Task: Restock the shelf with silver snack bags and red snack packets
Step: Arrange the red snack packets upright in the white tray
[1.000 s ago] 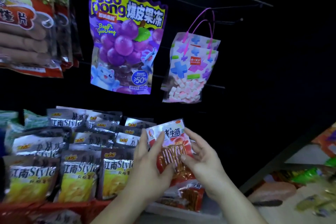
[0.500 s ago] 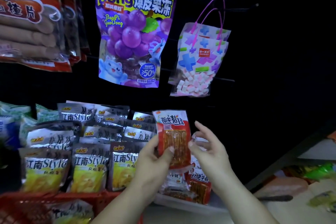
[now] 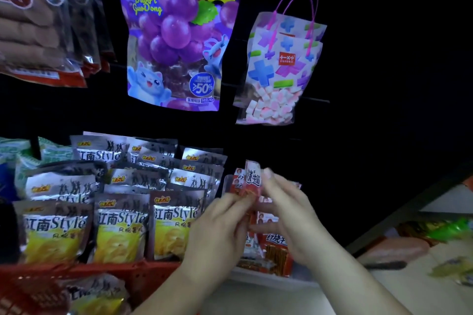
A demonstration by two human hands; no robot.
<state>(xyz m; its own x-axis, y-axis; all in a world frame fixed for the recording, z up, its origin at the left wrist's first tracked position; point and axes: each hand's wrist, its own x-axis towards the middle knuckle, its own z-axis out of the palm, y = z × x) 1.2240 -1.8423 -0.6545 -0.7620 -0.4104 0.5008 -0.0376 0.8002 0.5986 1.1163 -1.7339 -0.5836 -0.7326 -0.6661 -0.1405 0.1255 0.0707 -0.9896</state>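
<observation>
Left hand [image 3: 220,222] pinches a red packet [image 3: 253,178], white-topped with red print, upright just right of the silver bags [image 3: 120,227]. Right hand [image 3: 289,210] touches its other side; its grip is too blurred to tell.

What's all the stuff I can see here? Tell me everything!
silver snack bags: many, silver and yellow, shelf rows, left
red snack packets: several, red, shelf, right of silver bags
held red packet: one, red, upright between both hands
grape jelly bag: one, purple, hanging top centre
candy bags: two, white with pink handles, hanging to its right
brown snack packs: a few, red-brown, hanging top left
green bags: a few, green, far left behind silver bags
red basket: one, red, bottom left
left hand: one, pinches held packet from the left
right hand: one, straight fingers touch its right side
</observation>
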